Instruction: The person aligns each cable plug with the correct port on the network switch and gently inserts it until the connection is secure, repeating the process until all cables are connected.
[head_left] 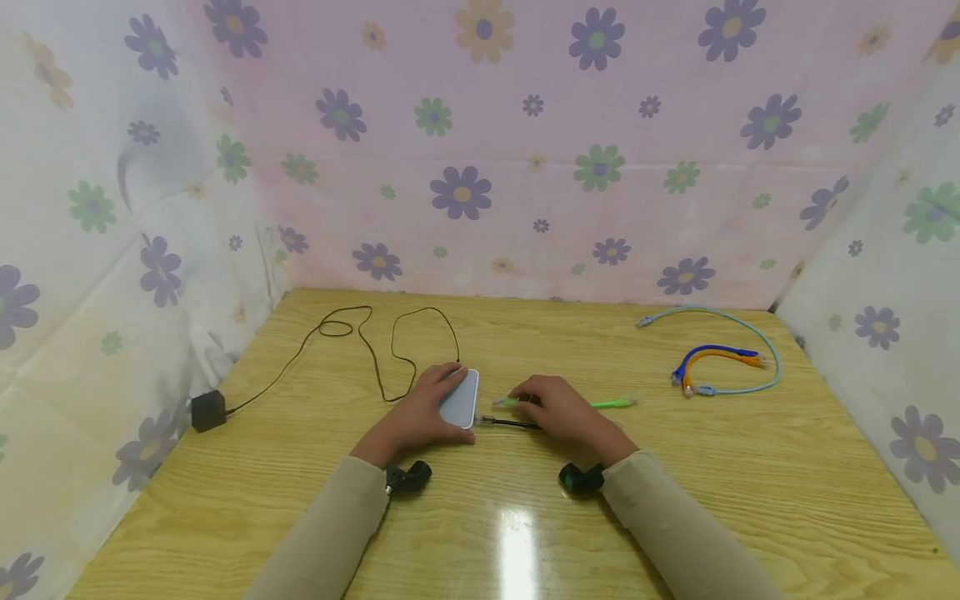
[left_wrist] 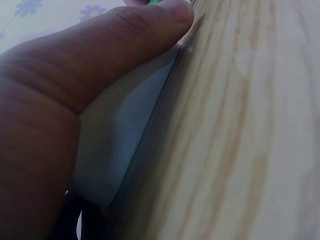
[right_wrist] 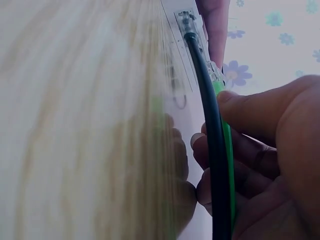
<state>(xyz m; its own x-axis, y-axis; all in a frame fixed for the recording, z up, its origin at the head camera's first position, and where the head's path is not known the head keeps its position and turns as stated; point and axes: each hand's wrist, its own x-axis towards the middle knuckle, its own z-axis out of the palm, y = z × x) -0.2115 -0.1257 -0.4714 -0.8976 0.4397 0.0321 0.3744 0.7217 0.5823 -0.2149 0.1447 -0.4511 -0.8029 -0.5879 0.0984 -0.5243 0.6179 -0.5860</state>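
Note:
My left hand [head_left: 427, 412] grips a flat, light grey box with a white rim [head_left: 459, 400] on the table, fingers over its far edge and thumb along the near edge. In the left wrist view, the thumb [left_wrist: 115, 45] lies across the box. A black network cable [head_left: 513, 424] has its clear plug at the box's right side. My right hand [head_left: 558, 408] pinches a bright green network cable [right_wrist: 227, 145] just behind its clear plug [right_wrist: 215, 72], which points toward the box. In the right wrist view, the black cable runs in front of the green one.
A thin black cord [head_left: 369, 346] runs from the box's far side to a black power adapter [head_left: 208, 411] at the left. Light blue [head_left: 765, 337], dark blue [head_left: 712, 347] and orange [head_left: 708, 353] network cables lie at the right. Flowered cloth [head_left: 525, 167] encloses the table.

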